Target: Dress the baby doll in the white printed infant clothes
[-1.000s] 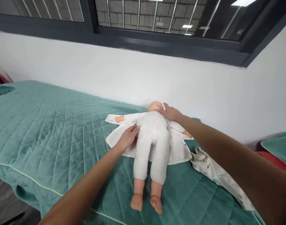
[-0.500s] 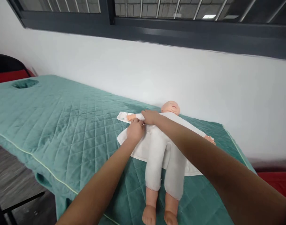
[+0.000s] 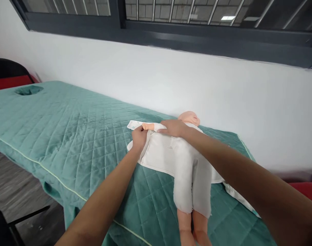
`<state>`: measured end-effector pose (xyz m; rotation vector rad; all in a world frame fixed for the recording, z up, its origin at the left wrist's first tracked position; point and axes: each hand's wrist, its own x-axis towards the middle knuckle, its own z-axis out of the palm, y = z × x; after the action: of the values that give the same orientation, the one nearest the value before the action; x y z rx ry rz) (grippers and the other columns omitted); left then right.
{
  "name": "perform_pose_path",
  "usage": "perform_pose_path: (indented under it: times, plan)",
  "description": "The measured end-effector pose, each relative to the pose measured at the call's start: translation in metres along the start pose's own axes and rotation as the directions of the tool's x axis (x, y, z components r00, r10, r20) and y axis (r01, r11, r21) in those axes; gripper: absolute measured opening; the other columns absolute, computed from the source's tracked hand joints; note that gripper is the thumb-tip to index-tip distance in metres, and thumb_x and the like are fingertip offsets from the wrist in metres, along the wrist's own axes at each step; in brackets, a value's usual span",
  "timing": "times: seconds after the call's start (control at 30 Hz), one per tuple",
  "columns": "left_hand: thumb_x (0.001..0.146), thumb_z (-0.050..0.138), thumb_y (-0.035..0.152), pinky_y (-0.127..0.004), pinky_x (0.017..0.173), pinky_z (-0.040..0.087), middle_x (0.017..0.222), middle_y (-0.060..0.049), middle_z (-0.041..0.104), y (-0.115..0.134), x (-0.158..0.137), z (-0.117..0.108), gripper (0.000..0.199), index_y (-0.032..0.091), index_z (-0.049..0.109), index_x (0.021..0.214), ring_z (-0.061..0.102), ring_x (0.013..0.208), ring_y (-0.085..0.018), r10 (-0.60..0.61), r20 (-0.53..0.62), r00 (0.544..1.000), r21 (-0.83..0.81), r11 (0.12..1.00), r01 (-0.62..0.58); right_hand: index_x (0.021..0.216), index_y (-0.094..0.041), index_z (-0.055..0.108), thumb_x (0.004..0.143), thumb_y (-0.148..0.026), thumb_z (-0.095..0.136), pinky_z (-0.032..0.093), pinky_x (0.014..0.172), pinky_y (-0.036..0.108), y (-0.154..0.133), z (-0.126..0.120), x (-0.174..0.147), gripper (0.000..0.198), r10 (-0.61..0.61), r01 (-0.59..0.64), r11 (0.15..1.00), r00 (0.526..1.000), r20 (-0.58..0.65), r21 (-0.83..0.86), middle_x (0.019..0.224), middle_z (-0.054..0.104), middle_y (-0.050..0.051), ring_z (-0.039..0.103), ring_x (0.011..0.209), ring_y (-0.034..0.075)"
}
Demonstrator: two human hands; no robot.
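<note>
A baby doll (image 3: 193, 171) in white clothing lies on its back on a spread white cloth garment (image 3: 158, 157). My left hand (image 3: 140, 139) is closed at the garment's left side, beside the doll's small hand (image 3: 147, 126). Its fingertips pinch what looks like the garment's edge. My right hand (image 3: 174, 127) wraps over the doll's sleeved arm near the shoulder. A patterned end of the garment (image 3: 133, 124) sticks out beyond the doll's hand. My right forearm hides the doll's other arm and part of its trunk.
A green quilted cover (image 3: 69, 130) with a round hole (image 3: 29, 90) lies over the long bed. A white wall (image 3: 107, 68) and a dark window frame (image 3: 171, 37) run behind it. A red and black chair (image 3: 11, 77) stands at far left; something red (image 3: 306, 191) shows at right.
The doll has shifted right, its head turned and its legs closer together. My left hand has moved left, off the sleeve. A patterned strip now shows at lower right.
</note>
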<state>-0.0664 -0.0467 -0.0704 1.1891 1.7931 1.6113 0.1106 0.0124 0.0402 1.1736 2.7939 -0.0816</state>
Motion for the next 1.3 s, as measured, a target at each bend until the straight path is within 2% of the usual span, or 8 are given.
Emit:
perform_pose_path:
  times: [0.4, 0.53, 0.67, 0.97, 1.13, 1.2, 1.23, 1.3]
  plan:
    - [0.085, 0.051, 0.031, -0.026, 0.074, 0.049, 0.088, -0.005, 0.07, 0.0, 0.0, -0.001, 0.02, 0.017, 0.065, 0.089, 0.063, 0.079, -0.016, -0.019, -0.071, 0.997, -0.098, 0.995, 0.011, 0.113, -0.021, 0.065, 0.095, -0.06, 0.042, 0.046, 0.074, 0.04, -0.002, 0.015, 0.005, 0.049, 0.063, -0.052, 0.985, 0.996, 0.064, -0.165, 0.112, 0.071, 0.015, 0.067, 0.097, 0.035]
    - [0.087, 0.052, 0.03, -0.027, 0.076, 0.047, 0.082, -0.002, 0.069, 0.007, -0.007, -0.002, 0.017, 0.019, 0.065, 0.084, 0.061, 0.079, -0.016, 0.104, 0.028, 0.994, 0.02, 0.994, -0.105, 0.115, -0.021, 0.065, 0.095, -0.059, 0.042, 0.048, 0.077, 0.043, -0.003, 0.023, 0.01, 0.049, 0.093, -0.082, 0.98, 0.994, 0.055, -0.181, 0.112, 0.071, 0.016, 0.067, 0.097, 0.035]
    - [0.09, 0.05, 0.027, -0.03, 0.08, 0.045, 0.086, -0.003, 0.069, 0.012, -0.013, 0.0, 0.018, 0.021, 0.065, 0.083, 0.061, 0.085, -0.019, 0.255, 0.18, 0.95, 0.219, 0.931, -0.291, 0.116, -0.021, 0.065, 0.094, -0.06, 0.042, 0.048, 0.079, 0.044, -0.003, 0.027, 0.013, 0.05, 0.13, -0.121, 0.976, 0.991, 0.039, -0.182, 0.111, 0.072, 0.017, 0.068, 0.097, 0.035]
    - [0.095, 0.047, 0.029, -0.032, 0.079, 0.043, 0.095, -0.006, 0.067, 0.013, -0.02, 0.01, 0.019, 0.025, 0.065, 0.09, 0.061, 0.095, -0.023, 0.343, 0.417, 0.842, 0.37, 0.782, -0.502, 0.113, -0.019, 0.065, 0.094, -0.047, 0.049, 0.05, 0.078, 0.043, -0.011, 0.029, 0.016, 0.037, 0.151, -0.154, 0.98, 0.988, -0.035, -0.128, 0.111, 0.072, 0.018, 0.068, 0.096, 0.035]
    - [0.1, 0.039, 0.032, -0.036, 0.094, 0.044, 0.107, -0.009, 0.065, 0.012, -0.013, 0.005, 0.028, 0.022, 0.065, 0.099, 0.058, 0.107, -0.024, 0.336, 0.186, 0.923, 0.418, 0.824, -0.384, 0.129, -0.021, 0.057, 0.098, -0.051, 0.04, 0.049, 0.088, 0.042, -0.006, 0.015, -0.007, 0.046, 0.188, -0.192, 0.981, 0.97, -0.154, -0.011, 0.128, 0.066, 0.015, 0.062, 0.113, 0.033]
    - [0.098, 0.043, 0.033, -0.039, 0.098, 0.043, 0.11, -0.012, 0.065, 0.011, -0.01, 0.004, 0.026, 0.02, 0.065, 0.101, 0.057, 0.109, -0.027, 0.3, 0.092, 0.95, 0.468, 0.828, -0.307, 0.134, -0.022, 0.054, 0.099, -0.047, 0.037, 0.048, 0.093, 0.04, 0.004, 0.011, -0.035, 0.046, 0.276, -0.24, 0.959, 0.91, -0.31, 0.151, 0.135, 0.062, 0.013, 0.059, 0.12, 0.03]
    - [0.096, 0.046, 0.034, -0.041, 0.098, 0.042, 0.11, -0.013, 0.065, 0.01, -0.01, 0.004, 0.025, 0.019, 0.065, 0.102, 0.056, 0.11, -0.029, 0.274, 0.08, 0.958, 0.502, 0.82, -0.276, 0.133, -0.023, 0.054, 0.098, -0.045, 0.037, 0.047, 0.096, 0.039, 0.011, 0.012, -0.052, 0.044, 0.366, -0.27, 0.923, 0.836, -0.409, 0.275, 0.135, 0.062, 0.012, 0.058, 0.121, 0.029]
    - [0.094, 0.051, 0.037, -0.043, 0.098, 0.042, 0.11, -0.014, 0.066, 0.011, -0.009, 0.004, 0.025, 0.018, 0.065, 0.102, 0.056, 0.112, -0.032, 0.211, 0.102, 0.972, 0.551, 0.802, -0.232, 0.127, -0.022, 0.057, 0.097, -0.043, 0.037, 0.045, 0.099, 0.041, 0.025, 0.023, -0.09, 0.042, 0.618, -0.394, 0.78, 0.605, -0.502, 0.486, 0.127, 0.065, 0.014, 0.059, 0.117, 0.029]
